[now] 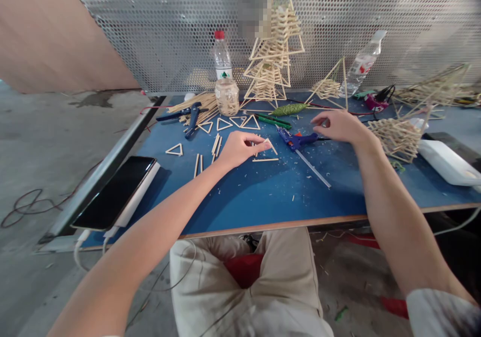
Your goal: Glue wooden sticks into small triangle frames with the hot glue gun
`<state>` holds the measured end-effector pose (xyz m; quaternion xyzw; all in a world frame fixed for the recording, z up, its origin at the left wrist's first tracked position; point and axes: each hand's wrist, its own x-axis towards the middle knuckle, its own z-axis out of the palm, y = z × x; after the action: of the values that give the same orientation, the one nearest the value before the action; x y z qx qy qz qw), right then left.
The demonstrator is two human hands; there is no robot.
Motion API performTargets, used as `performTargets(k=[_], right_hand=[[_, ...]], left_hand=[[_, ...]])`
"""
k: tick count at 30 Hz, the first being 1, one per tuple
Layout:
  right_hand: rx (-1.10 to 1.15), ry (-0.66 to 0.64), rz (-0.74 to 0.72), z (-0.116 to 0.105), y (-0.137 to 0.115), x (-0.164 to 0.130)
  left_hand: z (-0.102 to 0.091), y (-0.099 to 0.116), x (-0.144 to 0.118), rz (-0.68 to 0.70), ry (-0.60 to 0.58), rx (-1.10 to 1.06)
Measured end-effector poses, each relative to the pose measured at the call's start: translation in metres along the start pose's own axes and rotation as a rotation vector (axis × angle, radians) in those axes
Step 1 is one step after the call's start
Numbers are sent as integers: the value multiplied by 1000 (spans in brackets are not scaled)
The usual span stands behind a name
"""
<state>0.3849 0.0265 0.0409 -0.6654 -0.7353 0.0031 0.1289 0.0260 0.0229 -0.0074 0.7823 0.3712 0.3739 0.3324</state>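
Observation:
My left hand (240, 149) is closed in a pinch on a short wooden stick (273, 148), whose far end slants down to the table. Just below it a second loose stick (265, 160) lies flat, and another stands partly hidden behind my fingers. My right hand (338, 125) is open and bent at the fingers, with nothing visible in it, just right of the blue glue gun (296, 139). A clear glue stick (313, 169) sticks out of the gun toward me. Several small stick triangles (224, 123) lie beyond my left hand.
Blue cutters (193, 120) rest by a bundle of sticks (210, 102). A jar (227, 98), a red-capped bottle (222, 58) and a tall stick tower (276, 51) stand at the back. A phone (116, 191) lies left; a stick structure (396, 137) and a white device (449, 161) are right.

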Motion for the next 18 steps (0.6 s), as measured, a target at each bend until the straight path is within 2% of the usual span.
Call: performTargets(k=[3, 8, 10, 14, 18], right_hand=[[-23, -82, 43, 2, 6, 2], [-67, 57, 286, 0, 6, 2], [-106, 57, 359, 0, 8, 2], [-176, -17, 422, 7, 10, 8], [-209, -35, 468, 18, 10, 13]], left_hand=[[-4, 3, 0, 28, 9, 41], [-8, 6, -1, 72, 47, 109], [-8, 6, -1, 90, 60, 114], [-8, 9, -1, 118, 69, 134], [-8, 11, -2, 144, 74, 152]])
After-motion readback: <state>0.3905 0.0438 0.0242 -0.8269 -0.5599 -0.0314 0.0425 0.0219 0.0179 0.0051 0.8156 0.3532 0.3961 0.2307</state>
